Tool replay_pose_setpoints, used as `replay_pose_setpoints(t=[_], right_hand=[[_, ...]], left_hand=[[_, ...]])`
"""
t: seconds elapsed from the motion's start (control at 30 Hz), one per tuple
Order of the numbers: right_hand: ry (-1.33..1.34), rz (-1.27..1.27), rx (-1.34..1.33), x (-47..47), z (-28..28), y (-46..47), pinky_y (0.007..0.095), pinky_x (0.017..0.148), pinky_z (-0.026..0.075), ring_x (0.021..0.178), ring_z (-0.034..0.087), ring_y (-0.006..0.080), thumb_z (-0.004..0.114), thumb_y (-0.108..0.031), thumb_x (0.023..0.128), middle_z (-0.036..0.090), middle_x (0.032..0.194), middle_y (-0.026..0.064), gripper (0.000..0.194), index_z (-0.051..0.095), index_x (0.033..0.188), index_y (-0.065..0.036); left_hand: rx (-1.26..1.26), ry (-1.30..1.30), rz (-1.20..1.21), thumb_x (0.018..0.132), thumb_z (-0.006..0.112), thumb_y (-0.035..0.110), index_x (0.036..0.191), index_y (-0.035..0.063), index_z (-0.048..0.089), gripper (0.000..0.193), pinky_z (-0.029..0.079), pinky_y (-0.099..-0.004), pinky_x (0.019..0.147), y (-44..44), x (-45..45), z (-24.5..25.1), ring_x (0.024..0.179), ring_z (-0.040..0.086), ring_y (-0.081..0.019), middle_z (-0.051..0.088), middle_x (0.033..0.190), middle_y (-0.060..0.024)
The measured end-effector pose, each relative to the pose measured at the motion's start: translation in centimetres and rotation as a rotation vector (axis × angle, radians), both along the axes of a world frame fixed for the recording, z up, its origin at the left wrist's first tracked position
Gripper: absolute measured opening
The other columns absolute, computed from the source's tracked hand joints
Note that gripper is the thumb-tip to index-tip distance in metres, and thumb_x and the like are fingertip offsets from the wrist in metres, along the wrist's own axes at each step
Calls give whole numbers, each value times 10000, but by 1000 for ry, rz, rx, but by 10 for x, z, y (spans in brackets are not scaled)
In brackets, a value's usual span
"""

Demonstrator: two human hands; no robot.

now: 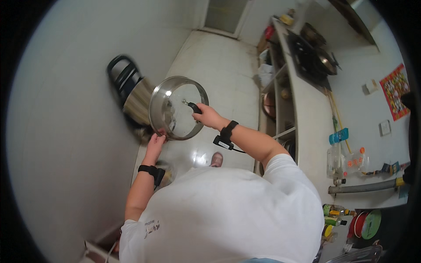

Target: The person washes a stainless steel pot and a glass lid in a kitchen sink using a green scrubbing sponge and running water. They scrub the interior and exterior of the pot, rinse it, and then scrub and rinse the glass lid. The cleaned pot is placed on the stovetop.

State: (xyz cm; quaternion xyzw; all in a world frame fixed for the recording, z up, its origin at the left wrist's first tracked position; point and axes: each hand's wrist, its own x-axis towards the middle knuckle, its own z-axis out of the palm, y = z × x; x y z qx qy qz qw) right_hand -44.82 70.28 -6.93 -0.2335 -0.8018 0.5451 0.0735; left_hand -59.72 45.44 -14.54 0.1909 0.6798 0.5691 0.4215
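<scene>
A round glass pot lid [184,125] with a wide steel rim is held tilted in front of me above the floor. My right hand [208,116] grips its black handle [195,107] near the middle of the glass. At the near left side, my left hand [155,146] pinches the lower edge of the steel rim between thumb and fingers. Black straps with small devices circle both of my wrists. Just behind the lid stands a striped, blurred bag-like cart [138,100] with a dark looped handle, against the wall.
Right of me runs a long white counter [310,108] with open shelves below. Pans stand on the black gas stove [304,59] at its far end. Several bottles [334,210] stand at the near right. Ahead, the tiled floor [223,69] reaches a framed door [225,14].
</scene>
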Motion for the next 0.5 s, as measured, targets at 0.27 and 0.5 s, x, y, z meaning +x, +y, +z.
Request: replay_pose_setpoints(t=[0.27, 0.5], right_hand=[[-39, -313, 419, 116, 37, 220, 416, 648, 477, 686, 632, 308, 590, -180, 833, 624, 762, 178, 252, 504, 1003, -15], [51, -508, -7, 167, 92, 346, 291, 522, 472, 596, 615, 156, 558, -112, 853, 601, 770, 103, 280, 502, 1095, 17]], left_hand=[[60, 133, -290, 898, 628, 205, 1172, 19, 530, 346, 469, -248, 763, 276, 57, 33, 749, 508, -62, 528, 779, 37], [302, 62, -548, 937, 561, 199, 1256, 16, 516, 371, 495, -270, 806, 438, 68, 60, 843, 588, -94, 627, 930, -16]])
